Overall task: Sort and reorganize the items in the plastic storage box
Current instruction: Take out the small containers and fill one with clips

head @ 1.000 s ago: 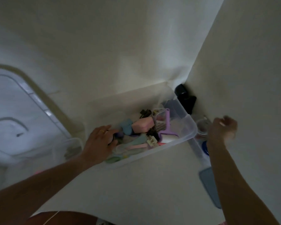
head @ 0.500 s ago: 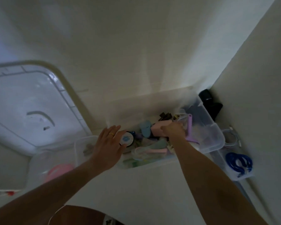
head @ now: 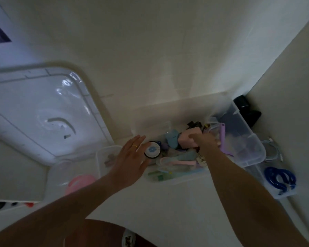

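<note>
Since a second ago the right hand has left the wall side and reaches into the clear storage box, fingers curled, grasp unclear; the left hand lies flat by one round tin; one pink block, one blue cable coil, one lid.

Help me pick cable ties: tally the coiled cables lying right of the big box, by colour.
Blue cable: 1
White cable: 1
Total: 2, both outside the box.
</note>
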Tool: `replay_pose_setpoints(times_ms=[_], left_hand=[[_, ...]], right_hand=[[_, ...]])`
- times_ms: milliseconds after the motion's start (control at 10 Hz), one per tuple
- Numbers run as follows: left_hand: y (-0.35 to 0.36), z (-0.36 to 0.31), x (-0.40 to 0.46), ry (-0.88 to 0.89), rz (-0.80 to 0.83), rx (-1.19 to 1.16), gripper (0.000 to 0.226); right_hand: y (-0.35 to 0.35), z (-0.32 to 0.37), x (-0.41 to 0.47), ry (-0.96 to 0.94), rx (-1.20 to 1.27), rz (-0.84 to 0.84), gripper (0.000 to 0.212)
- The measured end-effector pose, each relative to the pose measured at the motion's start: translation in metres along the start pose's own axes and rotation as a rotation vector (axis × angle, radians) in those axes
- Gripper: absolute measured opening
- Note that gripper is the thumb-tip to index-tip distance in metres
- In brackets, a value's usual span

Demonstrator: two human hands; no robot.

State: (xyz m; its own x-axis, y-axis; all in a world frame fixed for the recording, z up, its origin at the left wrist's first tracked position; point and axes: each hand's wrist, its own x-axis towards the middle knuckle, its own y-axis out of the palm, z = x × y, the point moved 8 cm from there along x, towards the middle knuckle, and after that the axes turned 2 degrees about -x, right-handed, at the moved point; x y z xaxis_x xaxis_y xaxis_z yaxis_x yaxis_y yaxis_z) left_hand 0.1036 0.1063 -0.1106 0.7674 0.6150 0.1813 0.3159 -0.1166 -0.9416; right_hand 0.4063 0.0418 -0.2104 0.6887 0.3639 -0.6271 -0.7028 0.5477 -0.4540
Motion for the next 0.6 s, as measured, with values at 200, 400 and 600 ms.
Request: replay_pose_setpoints(times_ms=[200, 400, 600], left_hand=[[-0.030, 0.008, -0.010, -0.038, -0.057, -0.126, 0.048], [-0.067, 0.052, -0.043, -0.153, -0.095, -0.151, 0.051], [-0.075, 0.106, -0.111, -0.274, -0.064, -0.119, 0.054]], right_hand=[[-0.040, 0.060, -0.096, -0.254, 0.155, -0.184, 0.028], [0.008, 0.047, -0.238, -0.306, 0.554, 0.254, 0.009], [0.107, -0.038, -0.333, -0.055, 0.476, 0.458, 0.015]])
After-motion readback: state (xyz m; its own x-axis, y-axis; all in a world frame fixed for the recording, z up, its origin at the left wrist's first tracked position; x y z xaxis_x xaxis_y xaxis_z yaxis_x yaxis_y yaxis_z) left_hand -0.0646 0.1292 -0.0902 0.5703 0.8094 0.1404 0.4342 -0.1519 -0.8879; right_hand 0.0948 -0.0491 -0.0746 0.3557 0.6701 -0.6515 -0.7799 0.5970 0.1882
